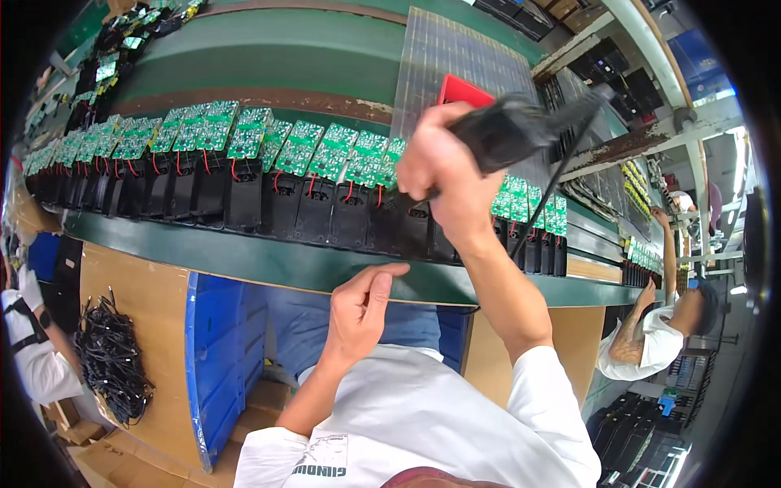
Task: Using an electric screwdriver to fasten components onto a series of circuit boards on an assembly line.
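My right hand (446, 167) is raised over the row, its fingers wrapped round a black corded hand tool (506, 130). Motion blurs the tool, so its exact kind does not show. My left hand (358, 313) rests at the near edge of the green bench (187, 246), fingers stretched to the right and nothing visible in them. Green circuit boards (248, 134) stand in a long row along the bench. Red wires join them to open black plastic housings (244, 197) in front. My right hand and forearm hide part of this row.
Behind the tool lie a red object (464, 91) and a clear ribbed sheet (439, 57). Bundled black cables (112, 358) hang at the left near a blue bin (224, 358). A co-worker (651, 333) reaches to the bench at the right; another person (41, 350) is at far left.
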`<state>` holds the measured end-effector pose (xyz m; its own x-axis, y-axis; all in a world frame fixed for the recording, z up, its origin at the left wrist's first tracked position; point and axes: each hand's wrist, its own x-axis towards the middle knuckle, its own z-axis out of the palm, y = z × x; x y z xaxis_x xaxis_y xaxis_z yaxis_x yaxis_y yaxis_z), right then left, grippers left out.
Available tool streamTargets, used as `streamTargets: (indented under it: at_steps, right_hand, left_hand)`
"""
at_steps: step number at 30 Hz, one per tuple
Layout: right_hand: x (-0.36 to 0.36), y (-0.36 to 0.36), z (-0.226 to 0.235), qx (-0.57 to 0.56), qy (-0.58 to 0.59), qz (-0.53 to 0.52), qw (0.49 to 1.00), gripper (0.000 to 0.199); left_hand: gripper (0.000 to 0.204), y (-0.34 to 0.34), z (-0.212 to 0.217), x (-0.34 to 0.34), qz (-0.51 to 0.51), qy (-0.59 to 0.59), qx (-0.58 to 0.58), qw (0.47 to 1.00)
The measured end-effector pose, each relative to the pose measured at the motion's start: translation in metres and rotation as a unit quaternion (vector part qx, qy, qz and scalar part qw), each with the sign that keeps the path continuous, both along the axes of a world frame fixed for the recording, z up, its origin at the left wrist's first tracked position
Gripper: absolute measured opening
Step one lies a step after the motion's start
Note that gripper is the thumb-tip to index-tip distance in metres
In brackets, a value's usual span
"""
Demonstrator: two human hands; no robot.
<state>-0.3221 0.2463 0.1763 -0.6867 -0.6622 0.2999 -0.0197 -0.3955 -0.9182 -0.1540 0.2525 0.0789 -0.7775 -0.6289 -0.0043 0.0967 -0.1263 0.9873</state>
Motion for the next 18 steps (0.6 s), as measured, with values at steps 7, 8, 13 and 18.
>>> streamTargets:
  at_steps: [7,8,13,18]
  right_hand:
    - [-0.007,0.06,0.04,-0.108,-0.17,0.059,0.978,0.019]
    - [-0.007,0.065,0.039,-0.102,-0.18,0.065,0.976,0.02]
    - [-0.011,0.073,0.032,-0.101,-0.191,0.075,0.973,0.021]
    - [-0.016,0.078,0.032,-0.105,-0.192,0.101,0.971,0.019]
  left_hand:
    - [0.011,0.009,-0.002,-0.011,0.034,0.028,-0.087,0.995]
    - [0.011,0.009,-0.004,-0.012,0.034,0.033,-0.104,0.993]
    - [0.01,0.013,0.003,-0.017,0.024,0.032,-0.135,0.99]
    - [0.009,0.015,0.006,-0.018,0.016,0.029,-0.141,0.989]
